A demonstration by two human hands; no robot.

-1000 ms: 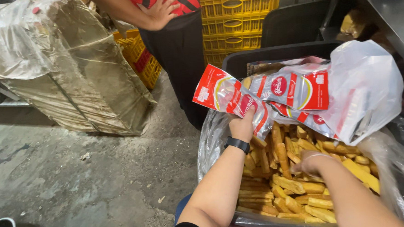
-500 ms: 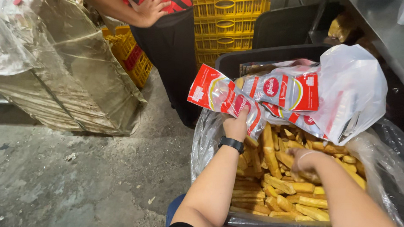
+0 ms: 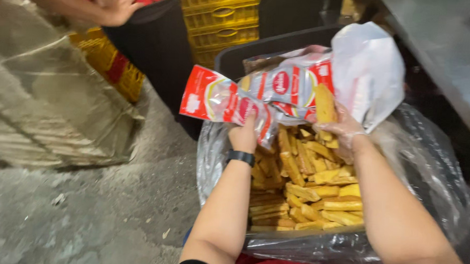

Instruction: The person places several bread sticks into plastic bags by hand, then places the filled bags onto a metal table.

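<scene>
My left hand (image 3: pixel 244 135), with a black band on its wrist, grips a stack of red and white printed plastic pouches (image 3: pixel 258 93) above a crate lined with clear plastic (image 3: pixel 212 157). The crate is filled with several yellow rusk sticks (image 3: pixel 301 192). In a thin clear glove, my right hand (image 3: pixel 342 129) holds a bunch of the yellow sticks (image 3: pixel 325 104) upright at the mouth of the top pouch. A white plastic bag (image 3: pixel 369 69) hangs behind the pouches.
Another person in a red top and dark apron (image 3: pixel 144 31) stands at the upper left, one hand (image 3: pixel 116 2) on a large plastic-wrapped bundle (image 3: pixel 44 90). Yellow crates (image 3: pixel 219 18) are stacked behind. A grey concrete floor (image 3: pixel 80 215) lies at left, and a metal counter (image 3: pixel 448 57) at right.
My right hand has come up out of the crate with a bunch of yellow sticks and now holds them at the pouch mouth. The left hand has kept the pouches in place.
</scene>
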